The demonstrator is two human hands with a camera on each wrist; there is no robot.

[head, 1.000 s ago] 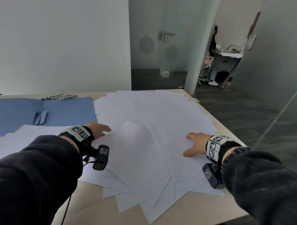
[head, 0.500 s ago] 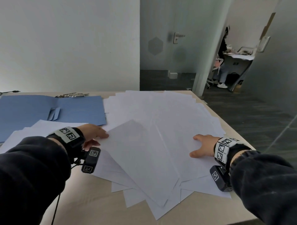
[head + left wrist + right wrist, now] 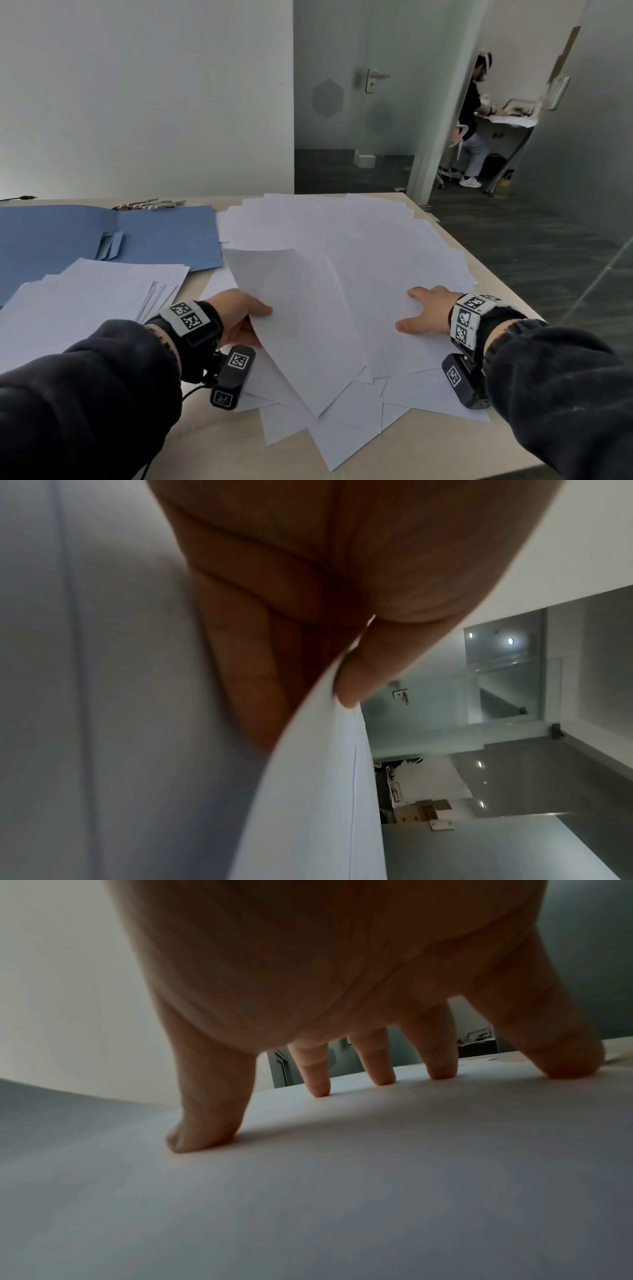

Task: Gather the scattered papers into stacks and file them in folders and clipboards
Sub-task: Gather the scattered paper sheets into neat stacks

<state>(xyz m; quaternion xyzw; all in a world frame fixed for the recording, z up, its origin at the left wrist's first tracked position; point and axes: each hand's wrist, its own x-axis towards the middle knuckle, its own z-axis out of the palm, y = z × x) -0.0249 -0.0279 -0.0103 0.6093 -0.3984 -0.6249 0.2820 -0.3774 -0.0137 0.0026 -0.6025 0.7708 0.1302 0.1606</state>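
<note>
A wide fan of white papers point(image 3: 359, 246) covers the right half of the table. My left hand point(image 3: 245, 320) pinches the left edge of one top sheet point(image 3: 301, 325) and holds it curled up off the pile; the left wrist view shows thumb and fingers point(image 3: 356, 680) clamped on that sheet point(image 3: 308, 791). My right hand point(image 3: 424, 315) lies on the pile with spread, straight fingertips point(image 3: 202, 1137) pressing the paper point(image 3: 342, 1191). An open blue folder point(image 3: 68, 240) lies at the back left. A smaller stack of white sheets point(image 3: 82, 298) sits in front of it.
Metal clips point(image 3: 149, 205) lie behind the folder near the wall. The table's right edge point(image 3: 507, 291) drops to a dark floor. A person point(image 3: 474, 116) stands at a desk through the far doorway. Bare tabletop point(image 3: 239, 455) shows near me.
My left hand has taken hold of the top sheet's left edge and lifted it, curling it upward. The right hand stays pressed on the pile. My head has turned left, showing more of the folder.
</note>
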